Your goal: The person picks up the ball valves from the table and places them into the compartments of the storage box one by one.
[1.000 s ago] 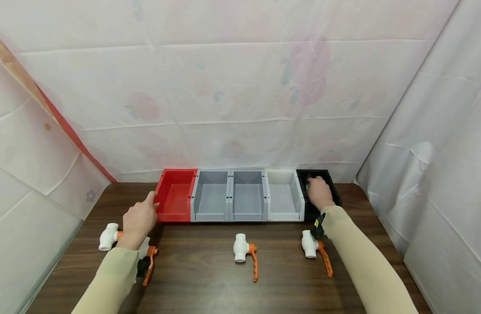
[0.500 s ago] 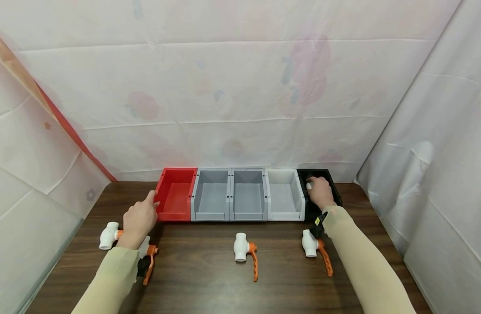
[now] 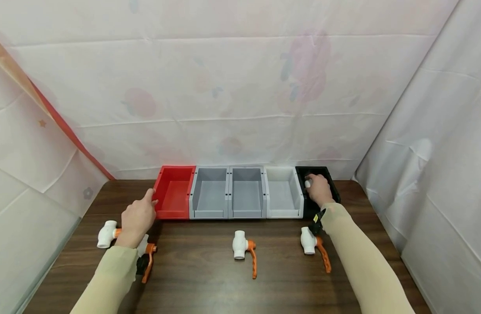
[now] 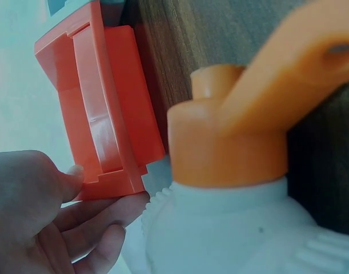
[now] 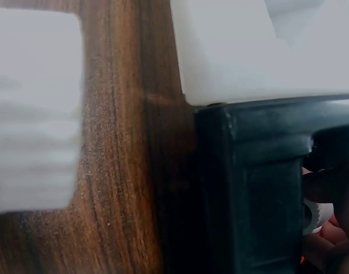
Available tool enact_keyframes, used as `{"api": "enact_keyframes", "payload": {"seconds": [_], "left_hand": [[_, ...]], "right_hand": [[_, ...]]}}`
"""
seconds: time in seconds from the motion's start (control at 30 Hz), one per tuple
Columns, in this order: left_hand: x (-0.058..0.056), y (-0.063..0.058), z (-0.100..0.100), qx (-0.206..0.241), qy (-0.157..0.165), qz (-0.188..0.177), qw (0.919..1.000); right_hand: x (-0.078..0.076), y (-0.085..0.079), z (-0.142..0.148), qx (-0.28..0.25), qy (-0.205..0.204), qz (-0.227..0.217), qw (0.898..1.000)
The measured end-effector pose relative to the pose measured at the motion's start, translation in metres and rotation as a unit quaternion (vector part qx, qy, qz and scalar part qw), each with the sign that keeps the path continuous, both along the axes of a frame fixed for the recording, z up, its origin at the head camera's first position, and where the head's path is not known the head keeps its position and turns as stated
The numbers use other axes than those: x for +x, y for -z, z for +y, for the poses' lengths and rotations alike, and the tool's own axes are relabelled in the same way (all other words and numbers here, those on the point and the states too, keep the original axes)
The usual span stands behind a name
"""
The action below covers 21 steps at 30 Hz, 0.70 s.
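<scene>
Open-topped plastic bins: five, comprising one red bin, two grey bins, one white bin and one black bin. White plastic ball valves with orange lever handles: four on one dark wood-grain table. White ribbed cylindrical piece: one inside the black bin, mostly hidden. Bare hands: two, one left hand, one right hand.

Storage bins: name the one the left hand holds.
The leftmost, red storage bin: the left hand pinches its side. The right hand reaches into the black bin; neither hand holds the white bin or two grey bins.
</scene>
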<state>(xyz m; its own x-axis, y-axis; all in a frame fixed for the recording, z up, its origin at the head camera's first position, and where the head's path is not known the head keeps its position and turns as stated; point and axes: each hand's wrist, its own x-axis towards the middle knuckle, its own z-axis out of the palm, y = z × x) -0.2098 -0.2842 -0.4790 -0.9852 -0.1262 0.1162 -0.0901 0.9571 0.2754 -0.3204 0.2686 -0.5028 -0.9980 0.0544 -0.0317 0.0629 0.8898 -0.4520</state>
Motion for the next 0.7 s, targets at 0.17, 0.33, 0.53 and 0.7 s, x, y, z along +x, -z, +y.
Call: {"api": "enact_keyframes", "payload": {"seconds": [0.17,0.33,0.53,0.7], "left_hand": [[0.0004,-0.0012,0.0007,0.002,-0.001,-0.008,1.0],[-0.0001,-0.0018,0.003,0.005,-0.002,-0.014,0.9999],[0.001,0.002,0.0023,0.003,0.006,-0.003,1.0],[0.0015,0.0024,0.0016,0.002,0.008,0.006,0.9999]], "right_hand": [[0.0019,0.0011,-0.0009,0.0,-0.005,0.002,1.0],[0.003,-0.0001,-0.0001,0.005,-0.008,0.007,1.0],[0.004,0.0015,-0.0003,0.007,-0.002,0.009,1.0],[0.0034,0.0035,-0.0011,0.003,-0.004,0.015,1.0]]}}
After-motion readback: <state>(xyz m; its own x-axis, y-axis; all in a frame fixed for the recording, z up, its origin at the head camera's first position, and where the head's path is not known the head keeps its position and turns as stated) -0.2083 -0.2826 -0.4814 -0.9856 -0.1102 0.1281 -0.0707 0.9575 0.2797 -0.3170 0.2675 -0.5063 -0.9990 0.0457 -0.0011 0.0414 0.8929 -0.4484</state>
